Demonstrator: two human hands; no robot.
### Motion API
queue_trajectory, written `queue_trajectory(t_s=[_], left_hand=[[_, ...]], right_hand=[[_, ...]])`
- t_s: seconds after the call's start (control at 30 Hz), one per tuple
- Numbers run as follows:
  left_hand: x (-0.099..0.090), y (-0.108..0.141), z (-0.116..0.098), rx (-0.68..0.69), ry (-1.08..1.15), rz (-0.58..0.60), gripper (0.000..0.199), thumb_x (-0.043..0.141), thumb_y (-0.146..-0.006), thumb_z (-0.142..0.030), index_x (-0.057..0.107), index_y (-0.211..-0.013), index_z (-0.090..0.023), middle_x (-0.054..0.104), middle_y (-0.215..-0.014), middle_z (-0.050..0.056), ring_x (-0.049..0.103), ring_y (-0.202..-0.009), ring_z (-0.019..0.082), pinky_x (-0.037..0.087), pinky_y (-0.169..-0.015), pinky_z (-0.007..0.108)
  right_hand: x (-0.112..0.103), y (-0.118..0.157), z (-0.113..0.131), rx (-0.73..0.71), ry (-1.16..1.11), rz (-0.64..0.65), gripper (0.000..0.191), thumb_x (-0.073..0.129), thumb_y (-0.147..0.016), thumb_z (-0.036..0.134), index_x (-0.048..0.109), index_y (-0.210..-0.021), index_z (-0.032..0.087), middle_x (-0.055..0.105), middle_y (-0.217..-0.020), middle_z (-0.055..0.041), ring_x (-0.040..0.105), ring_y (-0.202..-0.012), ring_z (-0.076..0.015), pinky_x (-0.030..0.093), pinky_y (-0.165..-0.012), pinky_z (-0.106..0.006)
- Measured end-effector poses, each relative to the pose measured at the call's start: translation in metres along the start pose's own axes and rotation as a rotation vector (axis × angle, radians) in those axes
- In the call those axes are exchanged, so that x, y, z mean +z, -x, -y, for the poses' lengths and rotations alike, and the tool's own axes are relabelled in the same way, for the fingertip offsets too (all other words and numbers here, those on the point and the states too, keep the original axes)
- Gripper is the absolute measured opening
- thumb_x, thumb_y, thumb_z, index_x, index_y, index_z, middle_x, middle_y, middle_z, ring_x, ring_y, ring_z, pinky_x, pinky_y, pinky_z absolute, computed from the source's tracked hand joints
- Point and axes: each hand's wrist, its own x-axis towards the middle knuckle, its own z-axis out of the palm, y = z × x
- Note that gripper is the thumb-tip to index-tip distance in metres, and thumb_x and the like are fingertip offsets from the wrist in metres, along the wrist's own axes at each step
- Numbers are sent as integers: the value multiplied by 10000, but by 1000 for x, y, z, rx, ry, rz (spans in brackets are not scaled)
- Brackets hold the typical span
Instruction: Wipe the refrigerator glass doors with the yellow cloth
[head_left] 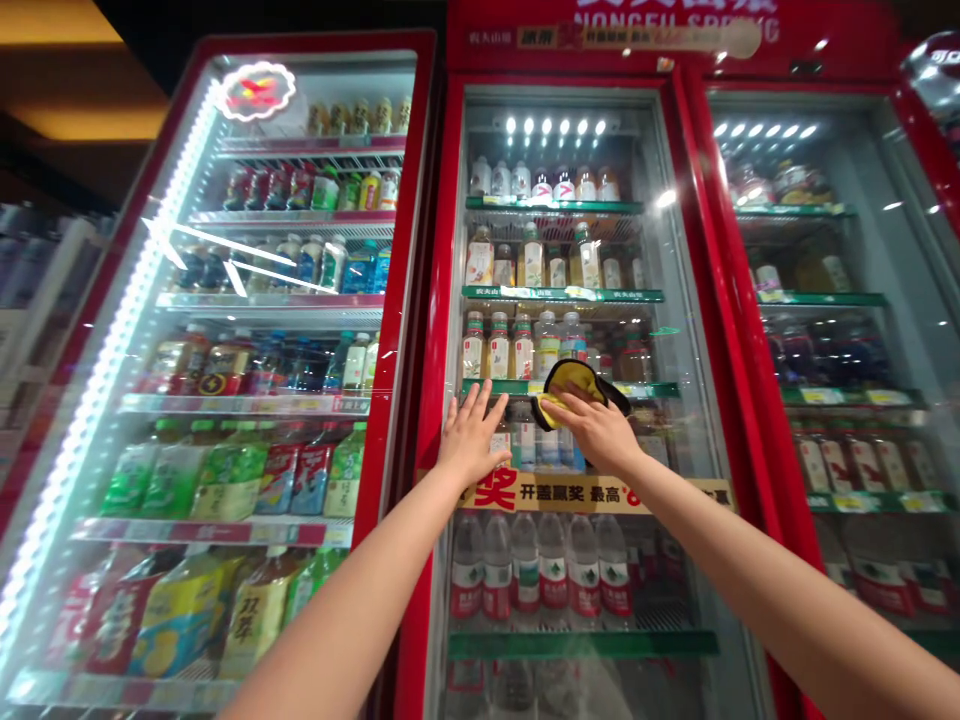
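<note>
- Yellow cleaning cloth with black edging (561,377) is lying against the glass door (673,300) of the middle drinks cooler, above the promo strip (559,494), overlapping the view of a green shelf edge (495,386).
- Right hand (602,428) is pressing on the cloth; fingers are lying mostly extended and close together across it, not closing into a fist. Black edging is showing above and to both sides of the fingers.
- Left hand (474,434) is resting on the same door near its left edge, fingers spreading wide, pointing up, holding nothing. It is sitting just beside the cloth, not touching it.
- Both bare forearms are reaching up from the bottom of the view.
- Promo strip is running across the door just below the hands, with Chinese print and one big red character.
- Clear water bottles with red labels (555,570) are standing in a row behind the glass, below the strip; more bottled drinks are filling shelves above.
- Red header (675,25) is carrying "NONGFU SPRING" lettering, top partly cut off.
- Left drinks cooler (409,300) is glowing with a white light strip; right cooler section (930,340) is showing more bottles.
</note>
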Motion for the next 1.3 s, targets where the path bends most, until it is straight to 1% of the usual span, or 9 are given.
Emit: queue_trajectory(t_s=[0.2, 0.33, 0.43, 0.53, 0.67, 0.77, 0.93, 1.17, 1.3], left_hand=[[-1, 12, 22, -76, 14, 1, 1010, 752, -819, -467, 224, -1625, -163, 128, -1720, 165, 113, -1594, 326, 181, -1281, 548], [4, 19, 27, -68, 60, -24, 961, 718, -844, -418, 217, -1622, -158, 127, -1721, 167, 132, -1592, 315, 213, -1280, 511], [5, 24, 28, -66, 75, -13, 954, 724, -843, -402, 229, -1615, -142, 116, -1722, 173, 117, -1594, 311, 205, -1287, 486], [3, 26, 32, -56, 82, -1, 1000, 757, -817, -420, 225, -1611, -124, 101, -1720, 193, 100, -1595, 314, 204, -1288, 480], [0, 26, 39, -56, 85, 11, 1023, 776, -800, -390, 216, -1606, -99, 96, -1715, 216, 99, -1594, 317, 204, -1290, 478], [1, 27, 41, -45, 103, -2, 910, 754, -818, -355, 308, -1569, -97, 138, -1711, 218, 117, -1593, 312, 221, -1289, 474], [3, 30, 41, -63, 141, -12, 797, 762, -816, -317, 423, -1503, -98, 282, -1673, 223, 179, -1583, 319, 242, -1287, 485], [5, 32, 38, -87, 122, -22, 878, 727, -863, -344, 300, -1588, -92, 182, -1697, 231, 127, -1591, 312, 258, -1282, 475], [7, 35, 36, -98, 111, -42, 891, 712, -874, -368, 272, -1611, -130, 188, -1701, 195, 150, -1589, 316, 325, -1253, 469]], right_hand=[[-8, -56, 35, 312, -64, -113, 632, 346, -978, 144, 409, -1565, 370, 359, -1666, -9, 331, -1531, -272, 453, -1068, -513], [-3, -63, 72, 157, -53, -104, 574, 369, -1018, 241, 388, -1576, 372, 374, -1661, -24, 325, -1532, -281, 365, -1148, -532], [-2, -44, 68, 3, -56, -54, 527, 414, -1027, 273, 453, -1533, 410, 438, -1627, -3, 400, -1480, -277, 348, -1159, -491], [-8, -43, 51, 110, -82, -92, 462, 461, -1013, 230, 605, -1422, 387, 538, -1549, -33, 485, -1376, -288, 410, -1075, -442], [-17, -87, 59, 238, -110, -187, 419, 450, -1023, 213, 657, -1379, 291, 633, -1431, -94, 517, -1313, -301, 424, -1025, -444], [-13, -115, 87, 205, -146, -211, 434, 430, -1032, 196, 646, -1384, 331, 642, -1439, -39, 536, -1332, -262, 389, -1087, -445], [2, -109, 101, -19, -220, -174, 486, 438, -1016, 169, 623, -1389, 421, 569, -1521, 54, 478, -1433, -225, 352, -1149, -448], [-14, -153, 107, 233, -284, -185, 490, 401, -1035, 210, 562, -1446, 424, 471, -1599, 24, 369, -1512, -264, 336, -1158, -552], [-15, -156, 129, 44, -329, -109, 524, 416, -1019, 200, 531, -1459, 460, 446, -1615, 41, 330, -1532, -273, 301, -1171, -598]])
